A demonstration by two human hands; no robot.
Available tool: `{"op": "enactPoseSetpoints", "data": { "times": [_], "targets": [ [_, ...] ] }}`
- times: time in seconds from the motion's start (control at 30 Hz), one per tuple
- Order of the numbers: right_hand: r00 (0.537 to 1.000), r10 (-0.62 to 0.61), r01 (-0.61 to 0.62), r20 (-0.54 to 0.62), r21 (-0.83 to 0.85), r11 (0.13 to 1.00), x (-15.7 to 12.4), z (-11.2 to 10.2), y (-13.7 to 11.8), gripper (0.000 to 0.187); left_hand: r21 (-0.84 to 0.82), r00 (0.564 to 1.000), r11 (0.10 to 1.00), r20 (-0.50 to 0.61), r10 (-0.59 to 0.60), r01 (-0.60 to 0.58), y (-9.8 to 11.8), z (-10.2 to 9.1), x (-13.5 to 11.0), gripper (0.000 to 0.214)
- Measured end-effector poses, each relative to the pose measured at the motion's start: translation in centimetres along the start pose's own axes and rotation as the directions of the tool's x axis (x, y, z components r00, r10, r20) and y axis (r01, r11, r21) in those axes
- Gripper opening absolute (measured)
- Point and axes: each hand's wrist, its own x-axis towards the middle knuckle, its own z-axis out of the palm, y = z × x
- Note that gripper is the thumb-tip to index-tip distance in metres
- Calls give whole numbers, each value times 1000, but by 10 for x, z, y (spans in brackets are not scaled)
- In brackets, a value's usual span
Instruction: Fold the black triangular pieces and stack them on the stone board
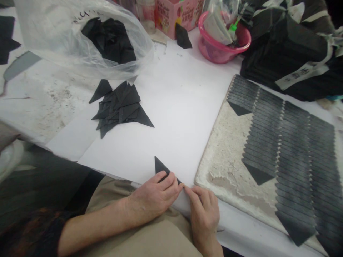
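A small black triangular piece (160,166) lies at the near edge of the white sheet (174,107). My left hand (155,196) rests on it, fingers closed and pressing its lower part flat. My right hand (204,210) sits just to the right, its fingertips pinched at the piece's right corner, touching the left hand's fingers. A loose pile of the same black triangles (120,107) lies farther back on the sheet, to the left.
A worn board (227,150) at the right carries several overlapping rows of black pieces (292,142). Behind are a clear plastic bag of black pieces (107,39), a pink bowl (222,46), a pink box (177,14) and bundled black stacks (294,53).
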Motion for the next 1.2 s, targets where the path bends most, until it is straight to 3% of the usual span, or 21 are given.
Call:
{"op": "enactPoseSetpoints", "data": {
  "times": [0.13, 0.3, 0.63, 1.0, 1.2],
  "targets": [
    [996, 64, -58, -63, 86, 995, 1, 1, -2, 17, -8, 1000, 1000, -9, -1, 1, 1, 1, 0, 33],
    [992, 79, -72, -100, 73, 995, 7, 2, -7, 12, -10, 1000, 1000, -2, 3, -3, -1, 0, 1, 35],
    [989, 140, -139, -50, 8, 990, 11, 0, -10, 7, -5, 999, 1000, 34, 8, -8, 2, 0, 2, 35],
    [961, 277, -277, 18, -10, 961, 21, 0, -28, 16, -161, 978, 986, -192, -79, 48, -8, 5, -10, 25],
    [946, 321, -322, 33, 15, 947, 22, 2, -33, 20, -250, 971, 966, -206, -124, 70, -12, 3, -13, 24]
  ]
}}
